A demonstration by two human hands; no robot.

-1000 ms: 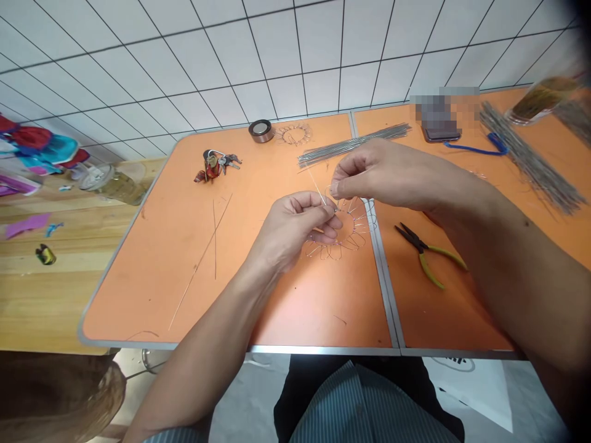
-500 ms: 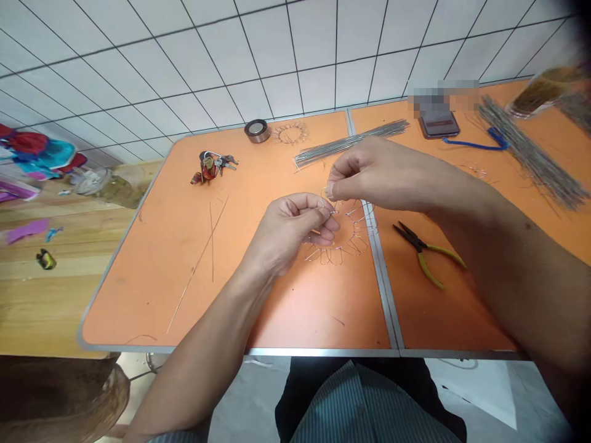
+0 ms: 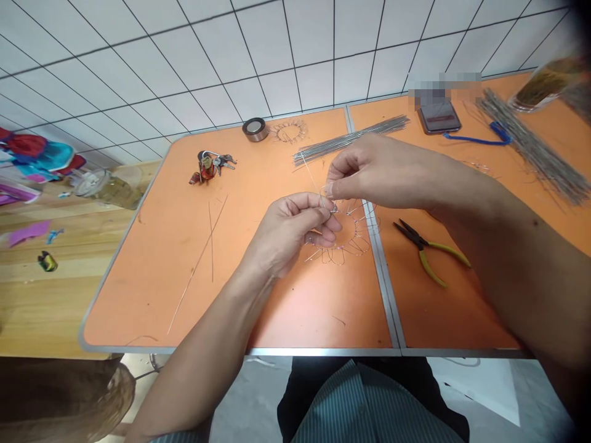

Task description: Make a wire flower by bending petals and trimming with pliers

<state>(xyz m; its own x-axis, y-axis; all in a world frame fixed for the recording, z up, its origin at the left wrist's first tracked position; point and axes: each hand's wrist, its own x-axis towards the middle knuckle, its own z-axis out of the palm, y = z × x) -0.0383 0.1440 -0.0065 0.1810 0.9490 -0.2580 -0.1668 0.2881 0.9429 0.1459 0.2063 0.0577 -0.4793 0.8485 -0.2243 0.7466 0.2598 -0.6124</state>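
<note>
A ring of thin wire bent into petal-like loops (image 3: 356, 246) hangs from my left hand (image 3: 295, 231), whose thumb and fingers pinch its upper left part. Close beside it, my right hand (image 3: 357, 175) has thumb and forefinger pressed together on a fine wire at the ring's upper edge. A loose wire end (image 3: 310, 170) sticks up and to the left from between the hands. The exact spot where the wires meet is partly hidden by my fingers. To the right, pliers with yellow handles (image 3: 421, 245) lie on the orange table (image 3: 323, 314).
Behind my hands lie a bundle of straight wires (image 3: 351, 140), a finished-looking wire ring (image 3: 289, 131) and a tape roll (image 3: 255, 129). Keys (image 3: 212, 166) sit left. Two loose wires (image 3: 198, 258) cross nearby. A phone (image 3: 438, 117), another wire bundle (image 3: 535, 147) and a glass (image 3: 538, 89) stand right.
A light wire end now shows pointing up and left above my fingers, where it was not visible before. Both hands keep nearly the same place and pinch.
</note>
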